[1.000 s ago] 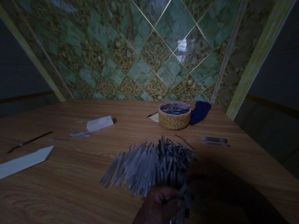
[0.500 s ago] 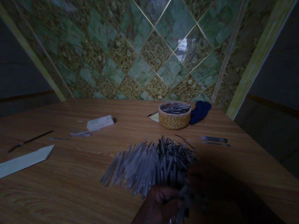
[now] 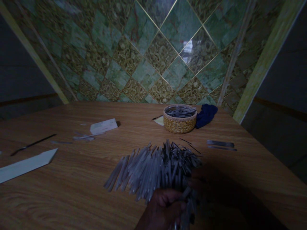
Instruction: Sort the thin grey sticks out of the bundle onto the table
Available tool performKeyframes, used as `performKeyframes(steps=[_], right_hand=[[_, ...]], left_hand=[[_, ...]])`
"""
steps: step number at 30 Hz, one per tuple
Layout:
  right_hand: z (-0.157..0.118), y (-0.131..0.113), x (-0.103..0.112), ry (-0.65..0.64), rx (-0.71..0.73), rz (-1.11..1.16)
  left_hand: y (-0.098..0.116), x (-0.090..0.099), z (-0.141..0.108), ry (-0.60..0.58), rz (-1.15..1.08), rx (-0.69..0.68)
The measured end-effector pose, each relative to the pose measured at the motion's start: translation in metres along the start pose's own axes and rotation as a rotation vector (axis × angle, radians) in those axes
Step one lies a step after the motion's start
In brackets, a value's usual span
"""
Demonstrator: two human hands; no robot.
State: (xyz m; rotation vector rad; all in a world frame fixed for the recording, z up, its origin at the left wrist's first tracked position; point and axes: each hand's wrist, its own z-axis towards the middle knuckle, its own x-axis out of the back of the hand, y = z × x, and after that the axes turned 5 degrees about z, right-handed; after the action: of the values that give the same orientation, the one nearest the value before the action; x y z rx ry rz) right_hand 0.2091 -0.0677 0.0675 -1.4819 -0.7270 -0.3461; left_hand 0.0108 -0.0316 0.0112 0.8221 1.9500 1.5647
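Note:
My left hand (image 3: 165,206), at the bottom centre, is closed round several thin clear plastic sleeves (image 3: 185,210) that stick out past its fingers. My right hand (image 3: 203,180) lies in deep shadow just right of them, its fingertips close to the upper ends of the sleeves; what it holds, if anything, is too dark to make out. Beyond both hands a large fanned pile of narrow clear sleeves (image 3: 144,171) rests on the wooden table, with darker thin pieces (image 3: 177,159) in its right part.
A woven basket (image 3: 179,123) full of similar sleeves stands at the back, beside a dark blue cloth (image 3: 206,115). A few filled sleeves (image 3: 220,143) lie right. Leftward are a white box (image 3: 104,125), a dark thin tool (image 3: 33,144) and a pale strip (image 3: 28,164).
My right hand has shifted slightly left, towards the sleeves in my left hand. My left hand has moved very little, and the pile looks the same.

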Motion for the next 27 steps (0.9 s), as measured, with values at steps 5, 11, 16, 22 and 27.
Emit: performKeyframes(steps=[5, 11, 16, 22, 27], right_hand=[[-0.0018, 0.0024, 0.0033, 0.031, 0.019, 0.124], [0.0, 0.0033, 0.0002, 0.017, 0.059, 0.128], [0.0018, 0.0026, -0.0004, 0.04, 0.033, 0.058], [-0.0006, 0.0057, 0.0008, 0.04, 0.066, 0.152], [0.002, 0.0016, -0.0013, 0.033, 0.023, 0.094]], left_hand=[[-0.0063, 0.001, 0.0038, 0.025, -0.008, -0.026], [-0.0012, 0.001, -0.0002, 0.027, 0.045, 0.0], [0.001, 0.0001, -0.0022, 0.044, 0.045, -0.014], [-0.0017, 0.0, 0.0, 0.05, 0.05, -0.024], [0.0001, -0.0012, -0.0014, 0.059, 0.059, -0.023]])
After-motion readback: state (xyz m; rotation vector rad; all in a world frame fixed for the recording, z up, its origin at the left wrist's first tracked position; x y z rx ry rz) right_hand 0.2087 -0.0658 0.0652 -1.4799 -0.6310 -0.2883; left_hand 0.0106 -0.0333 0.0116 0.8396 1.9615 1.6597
